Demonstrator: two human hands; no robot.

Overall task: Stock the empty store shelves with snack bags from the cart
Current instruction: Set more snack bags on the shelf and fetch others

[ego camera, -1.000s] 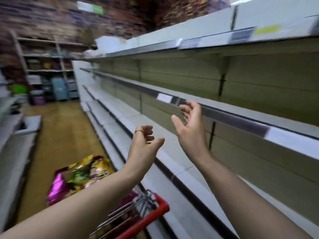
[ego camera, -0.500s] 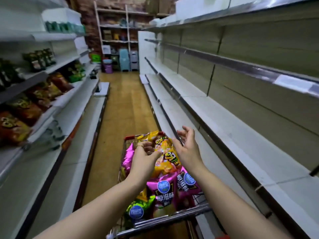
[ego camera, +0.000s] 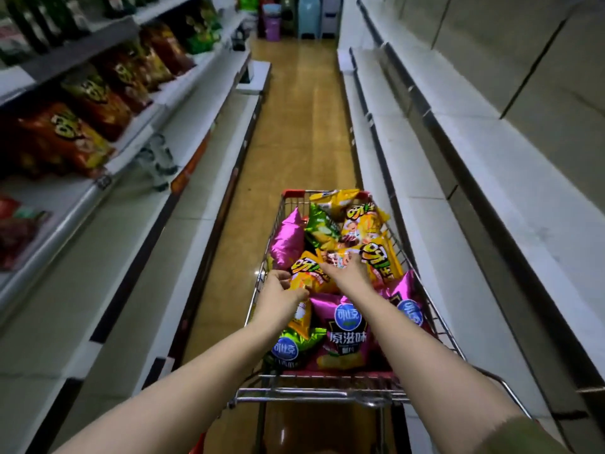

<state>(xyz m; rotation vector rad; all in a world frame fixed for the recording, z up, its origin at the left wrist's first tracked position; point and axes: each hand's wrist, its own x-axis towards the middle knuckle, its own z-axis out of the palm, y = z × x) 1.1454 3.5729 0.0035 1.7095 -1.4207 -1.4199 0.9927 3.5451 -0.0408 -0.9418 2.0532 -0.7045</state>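
Pinching the near edge of the yellow snack bag [ego camera: 316, 273] with our left hand [ego camera: 280, 290], we lay our right hand [ego camera: 347, 273] spread over it, fingers straight. It lies atop the pile in the cart [ego camera: 327, 393], with white shelves [ego camera: 491, 158] along the right.

Head view, looking down aisle over cart [ego camera: 330, 393], close.

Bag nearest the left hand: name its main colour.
The bag is mainly orange-yellow; the head view, the only one, shows it.

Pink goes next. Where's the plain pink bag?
Head view: the pink bag lies by the cart's left wall, beside a green bag, beyond the left hand.
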